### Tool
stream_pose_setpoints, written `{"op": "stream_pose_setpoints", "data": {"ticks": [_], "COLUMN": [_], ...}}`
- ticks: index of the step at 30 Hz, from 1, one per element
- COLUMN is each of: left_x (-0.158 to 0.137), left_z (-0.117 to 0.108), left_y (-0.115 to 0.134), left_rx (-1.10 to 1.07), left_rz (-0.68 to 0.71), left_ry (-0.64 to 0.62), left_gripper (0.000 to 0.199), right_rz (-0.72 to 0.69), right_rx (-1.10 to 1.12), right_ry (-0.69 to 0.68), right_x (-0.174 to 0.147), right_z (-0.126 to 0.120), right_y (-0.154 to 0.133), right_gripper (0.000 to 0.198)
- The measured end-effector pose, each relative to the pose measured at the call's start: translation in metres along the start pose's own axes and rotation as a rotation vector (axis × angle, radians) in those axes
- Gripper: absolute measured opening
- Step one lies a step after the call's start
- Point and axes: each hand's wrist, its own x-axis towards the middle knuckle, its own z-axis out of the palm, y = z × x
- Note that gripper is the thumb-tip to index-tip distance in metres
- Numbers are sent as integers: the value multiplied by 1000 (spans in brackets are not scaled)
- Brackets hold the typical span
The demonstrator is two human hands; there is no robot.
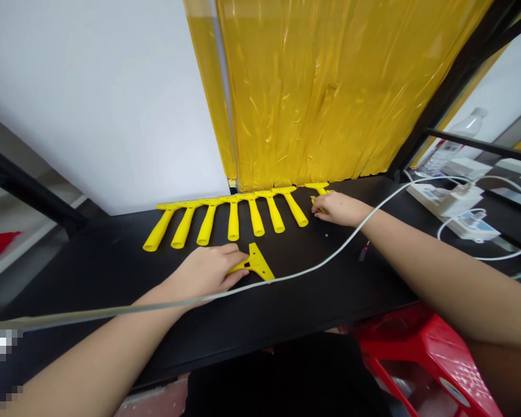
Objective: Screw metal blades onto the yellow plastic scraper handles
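My left hand (219, 267) is closed round the handle of a yellow plastic scraper (260, 263), its flat triangular head pointing right above the black table. Most of that handle is hidden by my fingers. Farther back, my right hand (336, 208) has its fingers wrapped on the handle of another yellow scraper (318, 186), whose head lies against the back edge. Between my hands and the wall, several yellow scrapers (233, 220) lie in a row, heads to the back and hollow handle ends toward me.
A white cable (304, 271) hangs across the view in front of both arms. A small screwdriver (364, 251) lies on the black table (312, 313). Power strips (460, 214) and a plastic bottle (455, 139) are at the right. A red plastic stool (443, 353) stands below the front edge.
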Motion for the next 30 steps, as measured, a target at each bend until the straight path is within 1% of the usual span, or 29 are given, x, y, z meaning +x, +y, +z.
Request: {"op": "stream_pose_setpoints", "data": {"ticks": [3, 5, 8, 10, 12, 14, 18, 22, 26, 30], "left_x": [0, 0, -1, -1, -2, -2, -3, -4, -2, -2], "left_z": [0, 1, 1, 1, 1, 0, -1, -1, 0, -1], "left_y": [0, 0, -1, -1, -1, 0, 1, 0, -1, 0], "left_rx": [-5, -12, -21, -28, -34, -38, -54, -67, -61, -70], "left_rz": [8, 13, 18, 22, 22, 16, 2, 4, 14, 7], "left_ry": [8, 10, 9, 10, 12, 10, -5, -3, 2, -6], "left_gripper": [31, 31, 31, 31, 33, 34, 34, 34, 33, 32], "right_rz": [-1, -13, -25, -19, -10, 2, 32, 41, 24, 28], "right_rx": [7, 25, 81, 130, 198, 261, 270, 255, 189, 45], "right_ry": [38, 89, 178, 194, 145, 58, -85, -116, -77, 79], "right_x": [-2, -4, -12, -20, -30, -38, -44, -38, -34, -32], "right_z": [2, 1, -6, -13, -20, -25, -24, -20, -19, -15], "right_y": [1, 2, 4, 5, 5, 2, -13, -26, -27, -19], "right_gripper": [20, 21, 22, 20, 16, 14, 13, 6, 11, 12]}}
